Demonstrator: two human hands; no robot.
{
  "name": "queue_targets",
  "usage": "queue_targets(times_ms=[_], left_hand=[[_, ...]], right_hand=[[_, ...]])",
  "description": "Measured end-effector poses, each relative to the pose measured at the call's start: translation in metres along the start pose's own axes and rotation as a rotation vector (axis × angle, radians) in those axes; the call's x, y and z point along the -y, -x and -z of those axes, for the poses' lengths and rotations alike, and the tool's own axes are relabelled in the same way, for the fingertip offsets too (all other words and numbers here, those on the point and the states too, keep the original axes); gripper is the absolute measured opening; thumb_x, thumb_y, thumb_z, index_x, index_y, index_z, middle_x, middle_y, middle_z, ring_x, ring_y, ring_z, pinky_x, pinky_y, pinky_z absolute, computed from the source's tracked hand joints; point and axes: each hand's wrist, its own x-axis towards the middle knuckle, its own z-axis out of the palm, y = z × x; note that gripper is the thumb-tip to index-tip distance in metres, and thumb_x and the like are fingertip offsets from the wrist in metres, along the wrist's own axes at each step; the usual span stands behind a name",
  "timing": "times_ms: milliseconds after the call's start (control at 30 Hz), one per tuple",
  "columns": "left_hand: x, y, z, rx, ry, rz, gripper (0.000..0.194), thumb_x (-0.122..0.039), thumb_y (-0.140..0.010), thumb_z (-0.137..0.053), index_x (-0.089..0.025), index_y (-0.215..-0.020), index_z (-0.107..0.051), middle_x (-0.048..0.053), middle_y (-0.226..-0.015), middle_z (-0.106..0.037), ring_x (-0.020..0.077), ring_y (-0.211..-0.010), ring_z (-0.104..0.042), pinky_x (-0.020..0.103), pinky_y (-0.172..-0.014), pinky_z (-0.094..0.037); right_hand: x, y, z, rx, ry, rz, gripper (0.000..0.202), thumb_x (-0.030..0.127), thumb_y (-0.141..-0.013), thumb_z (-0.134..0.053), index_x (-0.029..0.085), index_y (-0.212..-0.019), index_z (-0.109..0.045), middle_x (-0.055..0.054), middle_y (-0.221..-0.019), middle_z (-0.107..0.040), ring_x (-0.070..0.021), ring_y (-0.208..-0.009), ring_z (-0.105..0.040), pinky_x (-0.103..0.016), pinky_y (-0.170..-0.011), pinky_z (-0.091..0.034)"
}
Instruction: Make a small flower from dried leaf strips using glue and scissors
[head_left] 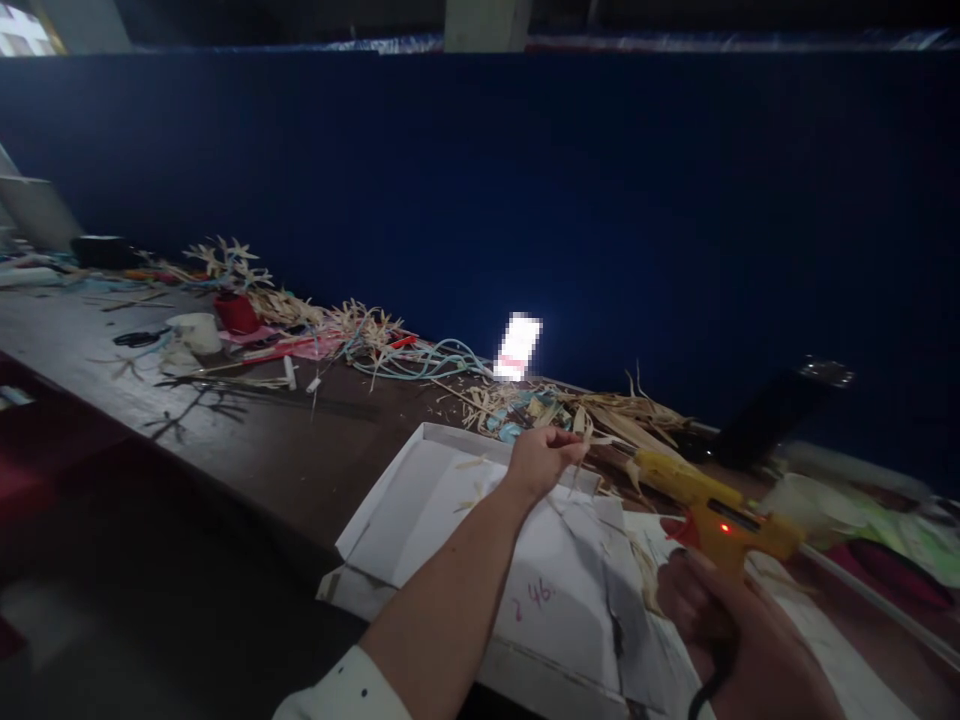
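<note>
My left hand (546, 462) is pinched on a thin pale strip of dried leaf (584, 428), above the far edge of a shallow white cardboard box (442, 520). My right hand (724, 610) grips a yellow hot glue gun (694, 500) with a red trigger and a glowing red light. The gun's nozzle points left, close to the fingertips of my left hand. Its cord runs down past my right wrist. A few small pale leaf pieces (471, 500) lie in the box, and handwritten marks show on its white surface.
Bunches of dried leaves (634, 410) lie behind the box. Along the back are a bright phone screen (519, 345), blue cords (442, 360), pale straw flowers (367, 325), a red thread spool (237, 313) and a white cup (196, 332). A dark bottle-like object (772, 410) stands right.
</note>
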Motion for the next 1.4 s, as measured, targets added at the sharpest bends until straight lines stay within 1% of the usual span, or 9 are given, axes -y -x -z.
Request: queue_targets(times_ms=[100,133,233,433,533,800,1033,1267,1400], left_hand=[[-0.001,0.001,-0.001,0.007,0.030,0.022,0.025,-0.026,-0.063,-0.069,-0.010,-0.082,-0.070,0.001,-0.064,-0.063,0.0075,-0.055,-0.047,0.021,-0.056,-0.037],[-0.001,0.001,-0.001,0.013,0.045,0.024,0.025,-0.026,-0.063,-0.069,-0.010,-0.082,-0.070,0.001,-0.064,-0.063,0.0073,-0.055,-0.047,0.021,-0.056,-0.037],[0.000,0.000,-0.002,0.027,0.087,0.019,0.022,-0.024,-0.063,-0.069,-0.010,-0.080,-0.069,0.000,-0.062,-0.061,0.0064,-0.053,-0.045,0.020,-0.056,-0.038],[0.005,-0.002,-0.003,0.037,0.102,-0.002,0.022,-0.024,-0.062,-0.070,-0.011,-0.080,-0.069,-0.001,-0.062,-0.061,0.0062,-0.053,-0.046,0.020,-0.056,-0.038],[0.003,-0.001,-0.003,0.037,0.114,0.007,0.020,-0.024,-0.063,-0.070,-0.011,-0.079,-0.069,-0.001,-0.063,-0.062,0.0066,-0.054,-0.048,0.020,-0.058,-0.040],[-0.004,0.002,-0.004,0.036,0.142,0.031,0.016,-0.020,-0.063,-0.070,-0.011,-0.076,-0.069,0.000,-0.063,-0.063,0.0073,-0.056,-0.051,0.021,-0.060,-0.042],[-0.008,0.004,-0.005,0.034,0.173,0.047,0.011,-0.017,-0.064,-0.069,-0.011,-0.074,-0.069,0.000,-0.061,-0.062,0.0074,-0.056,-0.051,0.021,-0.061,-0.043],[-0.002,0.002,-0.005,0.044,0.165,0.025,0.015,-0.020,-0.063,-0.071,-0.012,-0.075,-0.069,-0.001,-0.063,-0.063,0.0076,-0.057,-0.052,0.021,-0.060,-0.042],[-0.005,0.003,-0.004,0.041,0.149,0.038,0.014,-0.019,-0.064,-0.070,-0.012,-0.075,-0.069,-0.001,-0.061,-0.062,0.0076,-0.055,-0.051,0.021,-0.061,-0.043]], right_hand=[[-0.006,0.001,-0.001,0.016,-0.039,-0.082,0.032,0.032,-0.068,-0.073,0.020,-0.060,-0.044,0.004,-0.056,-0.042,-0.0092,-0.050,-0.041,-0.021,-0.042,-0.035],[-0.007,0.002,-0.002,0.020,-0.050,-0.085,0.032,0.032,-0.069,-0.072,0.020,-0.061,-0.044,0.004,-0.056,-0.043,-0.0092,-0.051,-0.041,-0.021,-0.044,-0.036],[-0.009,0.004,-0.003,0.028,-0.046,-0.087,0.031,0.032,-0.070,-0.072,0.019,-0.062,-0.045,0.004,-0.056,-0.043,-0.0090,-0.052,-0.040,-0.021,-0.045,-0.035],[-0.010,0.002,-0.006,-0.021,-0.022,-0.083,0.029,0.032,-0.067,-0.075,0.020,-0.065,-0.048,0.004,-0.057,-0.044,-0.0089,-0.051,-0.040,-0.022,-0.044,-0.034],[-0.011,0.000,-0.008,-0.007,-0.031,-0.062,0.030,0.032,-0.065,-0.075,0.020,-0.065,-0.048,0.004,-0.057,-0.043,-0.0088,-0.050,-0.039,-0.023,-0.044,-0.033],[-0.012,0.002,-0.008,0.011,-0.010,-0.075,0.029,0.034,-0.069,-0.073,0.020,-0.065,-0.048,0.005,-0.056,-0.043,-0.0086,-0.049,-0.039,-0.023,-0.044,-0.032],[-0.010,0.001,-0.010,-0.019,0.050,-0.075,0.029,0.038,-0.065,-0.074,0.018,-0.072,-0.055,0.004,-0.054,-0.044,-0.0089,-0.045,-0.037,-0.024,-0.040,-0.029],[-0.003,0.005,-0.014,-0.016,0.070,-0.080,0.028,0.039,-0.067,-0.073,0.019,-0.070,-0.054,0.004,-0.055,-0.044,-0.0089,-0.046,-0.038,-0.024,-0.041,-0.030],[-0.002,0.005,-0.013,-0.003,0.078,-0.107,0.026,0.039,-0.069,-0.072,0.019,-0.074,-0.056,0.004,-0.055,-0.044,-0.0093,-0.048,-0.038,-0.024,-0.043,-0.031]])
